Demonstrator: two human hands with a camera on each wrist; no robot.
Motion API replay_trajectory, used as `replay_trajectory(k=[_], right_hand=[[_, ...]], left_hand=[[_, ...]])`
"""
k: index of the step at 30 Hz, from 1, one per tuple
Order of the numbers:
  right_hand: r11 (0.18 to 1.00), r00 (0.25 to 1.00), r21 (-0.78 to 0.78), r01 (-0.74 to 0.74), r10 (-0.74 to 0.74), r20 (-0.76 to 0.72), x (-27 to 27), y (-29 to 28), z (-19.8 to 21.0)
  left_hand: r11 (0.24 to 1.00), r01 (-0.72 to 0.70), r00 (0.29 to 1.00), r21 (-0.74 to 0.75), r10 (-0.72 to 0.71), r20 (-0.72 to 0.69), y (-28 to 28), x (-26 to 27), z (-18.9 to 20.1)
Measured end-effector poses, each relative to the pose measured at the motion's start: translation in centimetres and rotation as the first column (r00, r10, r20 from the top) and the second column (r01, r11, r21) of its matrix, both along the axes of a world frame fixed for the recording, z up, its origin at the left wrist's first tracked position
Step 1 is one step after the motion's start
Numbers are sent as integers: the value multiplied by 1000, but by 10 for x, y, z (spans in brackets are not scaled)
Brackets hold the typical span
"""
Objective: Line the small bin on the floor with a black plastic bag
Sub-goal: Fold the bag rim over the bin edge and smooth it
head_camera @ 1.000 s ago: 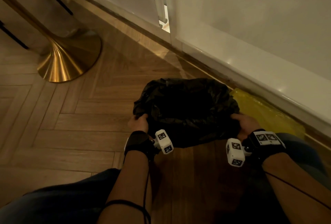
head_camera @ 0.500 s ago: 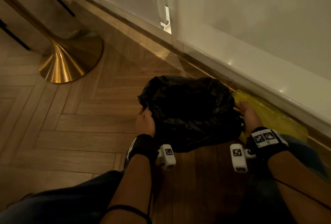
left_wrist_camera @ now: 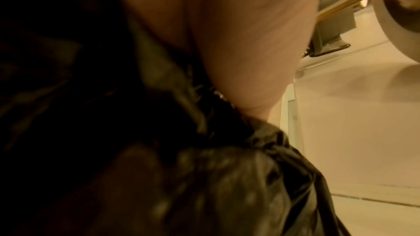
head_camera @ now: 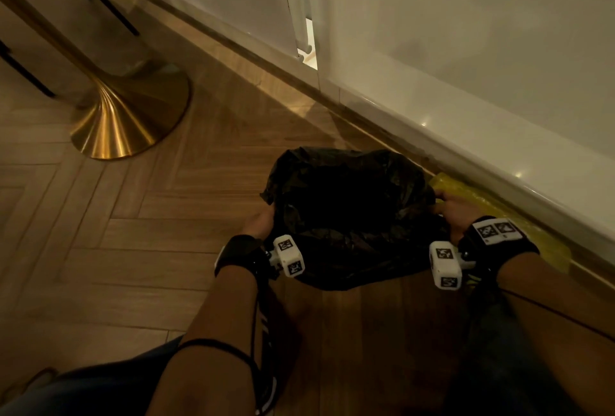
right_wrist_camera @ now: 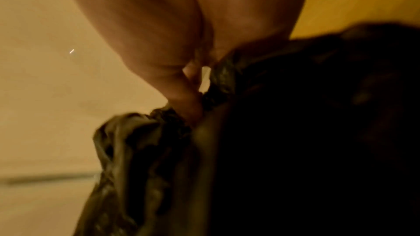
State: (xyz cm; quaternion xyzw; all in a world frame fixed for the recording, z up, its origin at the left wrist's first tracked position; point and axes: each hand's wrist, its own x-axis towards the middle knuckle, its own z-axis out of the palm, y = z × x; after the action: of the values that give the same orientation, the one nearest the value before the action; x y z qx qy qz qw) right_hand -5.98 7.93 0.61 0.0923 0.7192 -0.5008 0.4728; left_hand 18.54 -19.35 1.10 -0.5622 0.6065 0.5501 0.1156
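A crumpled black plastic bag covers the small bin on the wood floor near the wall; the bin itself is hidden under the plastic. My left hand grips the bag's left side, and the left wrist view shows the gathered black bag bunched under my left hand. My right hand grips the bag's right side; in the right wrist view my right hand pinches a fold of the black bag. The bag's mouth gapes dark between my hands.
A yellow plastic bag lies on the floor between the bin and the white wall base. A gold table pedestal stands at the far left, with thin black legs behind it. My knees frame the near floor.
Both hands slid from the near rim of the bag further along its left and right sides, away from me. The bag has been drawn a little lower and wider.
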Motion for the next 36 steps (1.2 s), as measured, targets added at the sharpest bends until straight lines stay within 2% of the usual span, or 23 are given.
replay_trajectory(k=[3,5,8,10,13,14,15,16,17,18,19,20,21,23,24,26,28,30,33,36], right_hand=[[999,982,51,-19,28,-186,6,0,-8],[989,935,119,-87,123,-333,11,-1,-7],[944,797,285,-168,300,-524,14,1,-7],[916,699,357,-182,376,-608,14,5,-11],[868,580,429,-250,489,-651,14,11,-13],[855,572,435,-283,514,-639,13,11,-10],[844,581,436,-313,533,-615,12,11,-9],[848,626,409,-337,526,-575,11,10,-6],[884,728,332,-330,462,-506,7,8,-3],[937,849,215,-275,342,-403,3,7,0],[983,949,88,-161,178,-260,-2,6,1],[999,991,2,-47,47,-126,-7,6,4],[999,999,-38,-5,3,-44,-13,5,5],[994,996,-49,-95,95,-4,-22,-1,9],[982,984,-64,-180,180,-1,-25,-5,11],[951,953,-63,-302,303,-1,-33,-12,16],[951,952,-31,-307,307,9,-45,-16,13],[958,958,-13,-287,287,-16,-56,-18,6],[944,942,129,-305,318,-107,-61,-19,-4],[834,810,353,-425,524,-262,-50,-23,3]], left_hand=[[998,-67,993,-1,67,-99,-5,3,2],[995,-83,983,-58,73,-168,-9,6,-4],[977,-87,985,-196,55,-163,-10,7,-5],[926,-46,991,-374,-4,-133,-8,5,-7],[830,20,993,-558,-81,-85,0,2,-5],[817,28,993,-576,-90,-78,2,2,-4],[816,42,992,-577,-102,-72,1,2,-5],[833,58,990,-550,-118,-73,0,3,-7],[857,70,988,-510,-130,-84,-1,3,-5],[889,65,986,-454,-128,-108,-2,3,-5],[923,29,983,-384,-96,-156,-3,3,-4],[955,-34,978,-296,-30,-209,-3,2,-1],[974,-103,965,-200,49,-256,-4,2,3],[981,-172,945,-88,139,-297,-5,0,5],[982,-163,949,-91,130,-289,-7,-1,5],[977,-92,974,-193,48,-222,-13,-2,0],[971,-84,978,-224,37,-207,-20,-4,-2],[979,-121,971,-164,83,-224,-28,-5,-4],[988,-26,980,-155,-5,-197,-37,-1,-8],[961,96,978,-260,-140,-157,-39,-2,-9]])
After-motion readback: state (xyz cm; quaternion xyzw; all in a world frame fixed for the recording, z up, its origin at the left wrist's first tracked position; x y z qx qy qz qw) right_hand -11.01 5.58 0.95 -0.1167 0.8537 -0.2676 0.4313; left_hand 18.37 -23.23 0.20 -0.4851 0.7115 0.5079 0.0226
